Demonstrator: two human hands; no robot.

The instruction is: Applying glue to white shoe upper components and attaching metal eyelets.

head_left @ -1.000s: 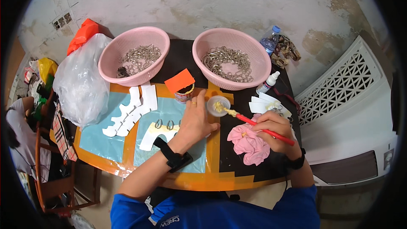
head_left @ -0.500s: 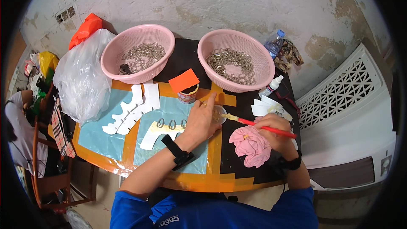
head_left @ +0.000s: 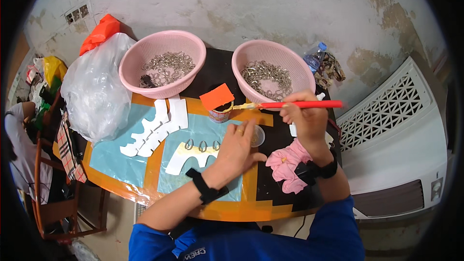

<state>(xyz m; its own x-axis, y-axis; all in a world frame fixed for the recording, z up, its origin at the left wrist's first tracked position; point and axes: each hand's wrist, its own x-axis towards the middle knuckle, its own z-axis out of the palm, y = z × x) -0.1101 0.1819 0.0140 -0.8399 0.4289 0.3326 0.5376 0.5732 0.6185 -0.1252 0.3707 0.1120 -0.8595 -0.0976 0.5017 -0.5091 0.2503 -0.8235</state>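
My right hand grips a brush by its red handle, held almost level. The brush's yellowish, coated bristles touch the rim of a small can, whose top is partly covered by an orange-red card. My left hand lies palm down with its fingers stretched out, next to a small clear round dish. By its wrist is a white scalloped strip with a yellowish coat and several metal rings along its upper edge. The strip's right end is hidden under my left hand.
Two pink baskets at the back hold many metal rings. More white scalloped pieces lie on the blue sheet at left, near a clear plastic bag. A pink cloth lies at right; a white lattice panel stands beyond it.
My right hand has moved up and away from the pink cloth, bringing the brush tip left to the can. My left hand has shifted slightly down, its fingers still stretched.
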